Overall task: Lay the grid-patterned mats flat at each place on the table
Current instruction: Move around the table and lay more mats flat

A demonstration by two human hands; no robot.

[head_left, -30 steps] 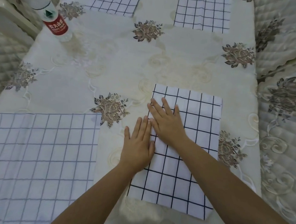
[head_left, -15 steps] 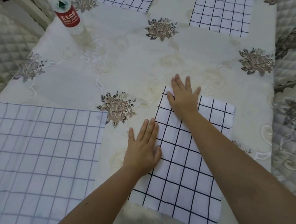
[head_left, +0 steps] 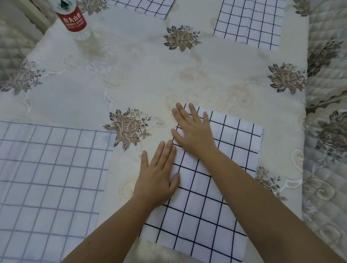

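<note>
You have both palms spread open, gripping nothing, on the near mat [head_left: 206, 191], your left hand [head_left: 157, 180] pinning its left edge and your right hand [head_left: 194, 132] its far-left corner, apparently to smooth it flat on the table [head_left: 141, 75].

Your right hand [head_left: 194, 130] lies flat on the far left corner of the near mat [head_left: 206, 191], your left hand [head_left: 157, 176] just behind it, straddling that mat's left edge and the tablecloth [head_left: 131, 71]. A second mat [head_left: 43, 184] lies well to the left. Two more mats [head_left: 145, 2] [head_left: 251, 20] lie along the far side. A bottle [head_left: 70, 11] stands at the far left corner.
</note>
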